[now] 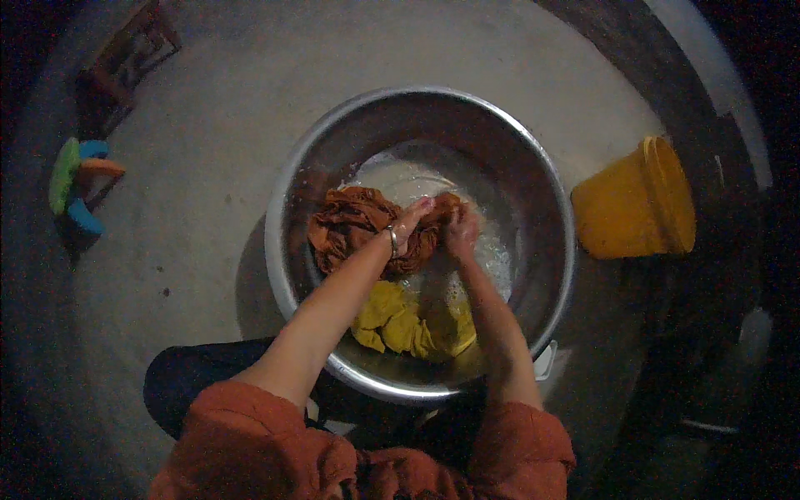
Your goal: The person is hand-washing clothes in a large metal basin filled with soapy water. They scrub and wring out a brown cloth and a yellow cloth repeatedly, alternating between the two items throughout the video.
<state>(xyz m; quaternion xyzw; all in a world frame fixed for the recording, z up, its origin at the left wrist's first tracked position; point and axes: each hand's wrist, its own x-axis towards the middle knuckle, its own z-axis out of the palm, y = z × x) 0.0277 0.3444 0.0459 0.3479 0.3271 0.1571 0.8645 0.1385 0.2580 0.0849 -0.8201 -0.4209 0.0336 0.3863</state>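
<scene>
A: Head view: left hand [411,223] and right hand [460,229], fingers clenched on the crumpled rust-orange wet cloth [354,227].

B: It bunches under the fingertips, in the round steel basin [287,179]; the yellow cloth [408,323] lies behind the wrists.

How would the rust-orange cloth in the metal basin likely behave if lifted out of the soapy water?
The rust-orange cloth is bunched into soft folds between the left hand and right hand, so it would probably hang limp. It lies in suds in the metal basin, so it is likely heavy with water, dripping and somewhat slippery.

Both hands [437,225] gripping orange cloth [354,225]
</scene>
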